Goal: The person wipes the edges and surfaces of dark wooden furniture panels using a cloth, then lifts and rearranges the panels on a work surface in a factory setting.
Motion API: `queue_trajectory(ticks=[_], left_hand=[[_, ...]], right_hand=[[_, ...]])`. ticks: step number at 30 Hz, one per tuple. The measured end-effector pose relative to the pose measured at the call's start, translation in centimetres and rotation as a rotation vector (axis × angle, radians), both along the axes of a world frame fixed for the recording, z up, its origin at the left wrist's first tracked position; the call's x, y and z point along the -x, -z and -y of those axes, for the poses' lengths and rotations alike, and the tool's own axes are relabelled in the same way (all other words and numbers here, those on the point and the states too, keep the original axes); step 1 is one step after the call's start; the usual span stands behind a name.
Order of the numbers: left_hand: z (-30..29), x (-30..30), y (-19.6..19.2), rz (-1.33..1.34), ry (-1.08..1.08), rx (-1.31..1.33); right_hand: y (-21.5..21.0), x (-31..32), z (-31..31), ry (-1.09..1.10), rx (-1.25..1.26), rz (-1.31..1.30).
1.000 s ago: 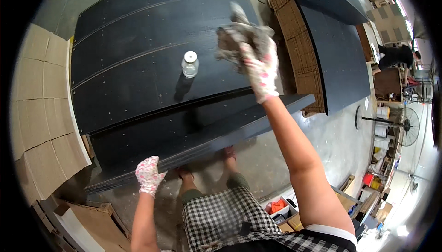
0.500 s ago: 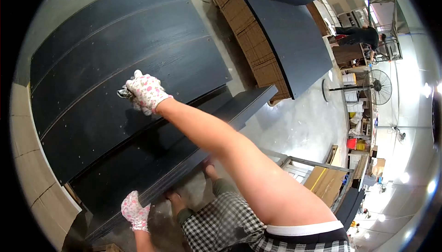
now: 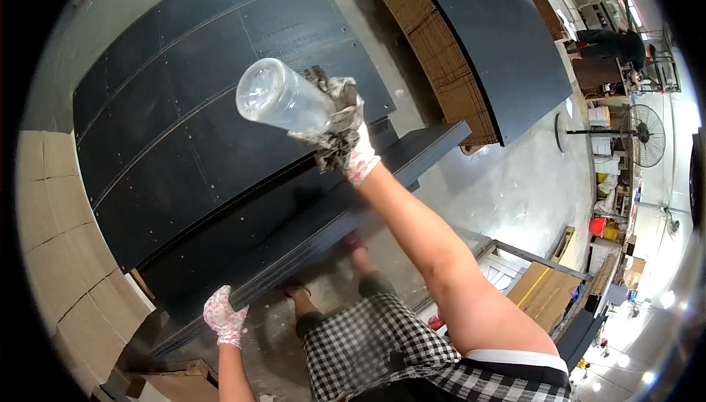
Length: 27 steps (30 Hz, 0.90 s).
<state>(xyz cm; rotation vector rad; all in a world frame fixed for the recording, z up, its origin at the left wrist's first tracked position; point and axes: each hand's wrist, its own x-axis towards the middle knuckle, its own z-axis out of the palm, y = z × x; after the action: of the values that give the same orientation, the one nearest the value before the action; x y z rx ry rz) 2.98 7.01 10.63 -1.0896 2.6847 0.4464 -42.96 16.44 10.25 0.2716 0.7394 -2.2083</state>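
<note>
Now my right hand point(image 3: 340, 126), gloved, has lifted the clear jar point(image 3: 283, 98) off the dark panel point(image 3: 198, 108) and grips it raised overhead, tilted, while my left hand point(image 3: 224, 317) stays curled on the panel stack's lower edge.

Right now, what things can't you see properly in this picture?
Head view only:
- Bottle: its cap end is hidden inside the right hand's dirty glove.
- Whether the bottle holds anything: too glary to tell.
- Left hand: its fingertips curl out of sight at the dark panel's edge.
- Person by the fan: too small, bent at the rim.
</note>
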Motion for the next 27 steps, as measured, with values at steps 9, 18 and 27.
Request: queue_trajectory(ticks=[9, 18, 27], left_hand=[[-0.5, 1.4, -0.7, 0.043, 0.015, -0.025], [0.0, 0.8, -0.2, -0.006, 0.086, -0.009], [-0.4, 1.3, 0.4, -0.02, 0.081, 0.013]], right_hand=[[-5.4, 3.9, -0.1, -0.394, -1.221, -1.859], [-3.0, 3.6, 0.8, -0.652, -1.341, -1.875], [-5.0, -7.5, -12.9, -0.703, -1.479, -1.475]])
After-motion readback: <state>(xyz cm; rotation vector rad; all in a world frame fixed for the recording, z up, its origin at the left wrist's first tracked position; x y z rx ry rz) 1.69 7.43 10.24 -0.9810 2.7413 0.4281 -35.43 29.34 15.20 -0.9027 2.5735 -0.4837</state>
